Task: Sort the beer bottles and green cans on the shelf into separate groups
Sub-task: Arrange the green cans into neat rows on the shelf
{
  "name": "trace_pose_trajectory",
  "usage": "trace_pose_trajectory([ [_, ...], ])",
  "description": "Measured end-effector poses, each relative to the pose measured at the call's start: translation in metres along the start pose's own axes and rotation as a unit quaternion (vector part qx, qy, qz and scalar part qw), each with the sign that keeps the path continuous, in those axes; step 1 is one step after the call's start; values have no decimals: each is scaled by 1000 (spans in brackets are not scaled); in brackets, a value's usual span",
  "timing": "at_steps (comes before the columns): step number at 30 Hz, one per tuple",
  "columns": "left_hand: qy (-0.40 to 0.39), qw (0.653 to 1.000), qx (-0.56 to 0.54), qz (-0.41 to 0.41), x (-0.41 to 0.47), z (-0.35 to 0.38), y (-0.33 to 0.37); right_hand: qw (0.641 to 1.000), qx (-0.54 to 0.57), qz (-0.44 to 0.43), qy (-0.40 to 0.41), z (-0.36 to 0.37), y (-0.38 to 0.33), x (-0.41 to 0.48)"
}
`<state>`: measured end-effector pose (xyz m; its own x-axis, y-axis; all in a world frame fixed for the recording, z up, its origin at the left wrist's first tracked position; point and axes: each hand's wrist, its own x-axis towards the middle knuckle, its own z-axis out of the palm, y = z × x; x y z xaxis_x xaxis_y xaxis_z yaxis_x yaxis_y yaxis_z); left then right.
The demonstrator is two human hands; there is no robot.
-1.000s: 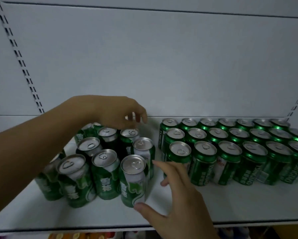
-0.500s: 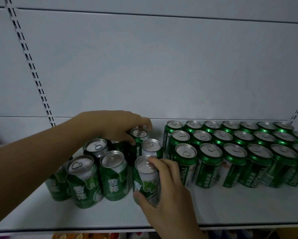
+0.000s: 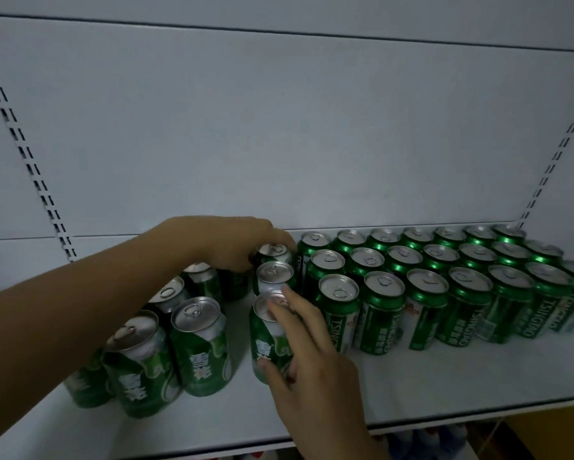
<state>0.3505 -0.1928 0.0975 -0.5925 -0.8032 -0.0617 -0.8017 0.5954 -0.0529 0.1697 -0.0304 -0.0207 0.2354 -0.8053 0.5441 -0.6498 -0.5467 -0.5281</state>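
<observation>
On the white metal shelf (image 3: 411,386) my right hand (image 3: 312,370) wraps the nearest upright green-and-silver can (image 3: 267,340), thumb low, fingers over the rim. Just behind stands a second silver-topped can (image 3: 274,275). Farther back my left hand (image 3: 232,242) closes on the rear can (image 3: 275,252), touching the block of dark-green Tsingtao cans (image 3: 428,293) on the right.

On the shelf (image 3: 444,386), the Tsingtao cans (image 3: 444,287) stand in three rows from centre toward 3 o'clock, reaching back to the rear panel (image 3: 312,134). A loose cluster of cans (image 3: 166,343) sits toward 8 o'clock. Between the two, three cans line up front to back: front can (image 3: 266,346), middle can (image 3: 274,277), rear can (image 3: 275,252), just beside the Tsingtao cans.
</observation>
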Motion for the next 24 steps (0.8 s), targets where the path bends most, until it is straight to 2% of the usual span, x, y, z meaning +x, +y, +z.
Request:
trace_pose_trajectory([
  [10,10,1000,-15,-17,9,6,-6,997,68,19,-15,5,9,8],
  [18,6,1000,-5,-24,10,2,11,999,-13,36,-19,5,6,12],
  [24,6,998,48,-44,10,-1,18,1000,-4,30,-6,0,11,12],
])
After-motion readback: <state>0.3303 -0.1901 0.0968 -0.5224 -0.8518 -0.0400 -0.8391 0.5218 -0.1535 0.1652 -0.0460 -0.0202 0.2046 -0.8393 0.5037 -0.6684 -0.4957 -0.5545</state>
